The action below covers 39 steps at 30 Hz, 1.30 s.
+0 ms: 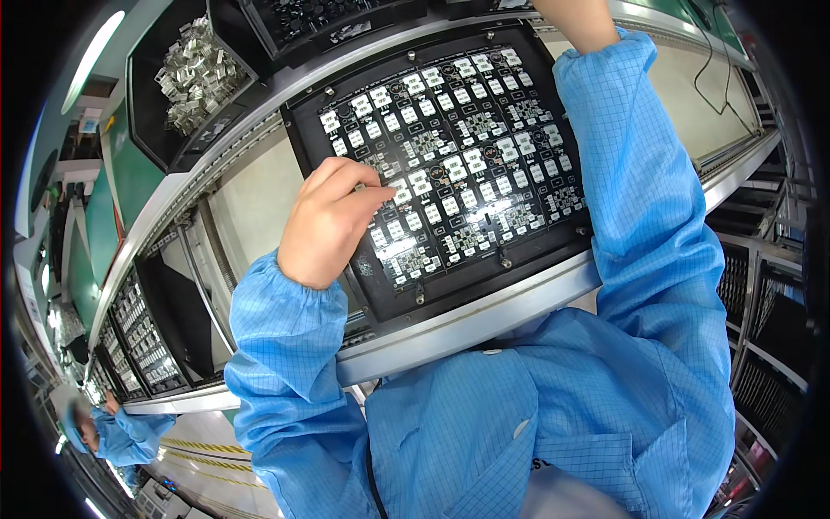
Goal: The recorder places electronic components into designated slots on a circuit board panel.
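the left hand is over the left part of the board, palm down, its thumb and forefinger drawn together at the tips; whether a small piece sits between them, i cannot tell. the fingertips are at a white part or just beside one, in the lower left block. the right hand is cut off by the top edge; only the wrist and the back part show, past the upper right corner of the board, so i cannot tell whether its fingers are spread or pinching.

the board lies flat beneath the left hand, a black panel of repeated blocks with rows of white parts and small pale components. it sits in a black tray with metal knobs along its edges. the tray rests between metal rails, with a cream surface to its right, where a dark cable lies.

beyond the tray, at upper left, a black bin holds a heap of silvery metal parts; next to it a second bin holds small dark pieces. blue checked sleeves cover both forearms. further left stand more filled trays and a co-worker in blue. a rack is at far right.
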{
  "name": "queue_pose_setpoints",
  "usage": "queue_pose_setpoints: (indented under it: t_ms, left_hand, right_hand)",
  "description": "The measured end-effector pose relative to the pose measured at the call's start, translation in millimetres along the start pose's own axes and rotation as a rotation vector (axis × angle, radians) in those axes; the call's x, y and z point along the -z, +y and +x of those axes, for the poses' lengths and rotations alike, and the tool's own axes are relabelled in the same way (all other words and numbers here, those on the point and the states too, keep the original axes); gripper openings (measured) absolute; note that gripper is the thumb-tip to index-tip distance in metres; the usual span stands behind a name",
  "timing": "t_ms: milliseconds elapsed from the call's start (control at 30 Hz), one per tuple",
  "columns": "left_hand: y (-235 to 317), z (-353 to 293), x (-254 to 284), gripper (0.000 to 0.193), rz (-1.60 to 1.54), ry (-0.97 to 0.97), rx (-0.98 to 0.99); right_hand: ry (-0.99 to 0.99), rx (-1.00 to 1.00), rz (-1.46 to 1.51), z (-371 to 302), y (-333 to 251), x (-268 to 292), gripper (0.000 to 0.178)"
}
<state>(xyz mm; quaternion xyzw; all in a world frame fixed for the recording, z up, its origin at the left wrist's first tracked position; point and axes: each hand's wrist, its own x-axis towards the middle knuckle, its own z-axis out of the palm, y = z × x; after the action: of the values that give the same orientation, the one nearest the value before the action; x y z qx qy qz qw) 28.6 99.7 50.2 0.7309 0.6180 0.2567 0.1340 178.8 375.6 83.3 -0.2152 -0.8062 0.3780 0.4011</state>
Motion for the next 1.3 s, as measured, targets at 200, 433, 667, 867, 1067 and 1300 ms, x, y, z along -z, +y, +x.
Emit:
queue_pose_setpoints:
  t_ms: [200,433,667,867,1067,1300]
  left_hand:
    - [-1,-2,1,0.023,0.045,-0.042,-0.028]
    - [22,-9,13,0.047,0.137,0.154,0.23]
    - [24,-29,-7,0.056,0.373,0.077,0.528]
    - [34,-8,-13,0.061,0.003,-0.01,0.392]
    - [12,47,6,0.038,0.201,0.12,0.095]
    - [-57,140,38,0.016,0.46,0.523,-0.262]
  right_hand:
    - [-0.051,0.059,0.202,9,21,0,0.013]
    - [-0.082,-0.013,0.168,0,-11,11,0.015]
    - [-0.216,-0.158,0.281,-17,-35,15,0.015]
    - [-0.462,-0.061,0.109,-37,-9,-3,0.014]
    - [-0.533,-0.018,-0.045,-50,28,-14,0.014]
    - [-0.537,0.053,-0.268,-57,36,-17,0.015]
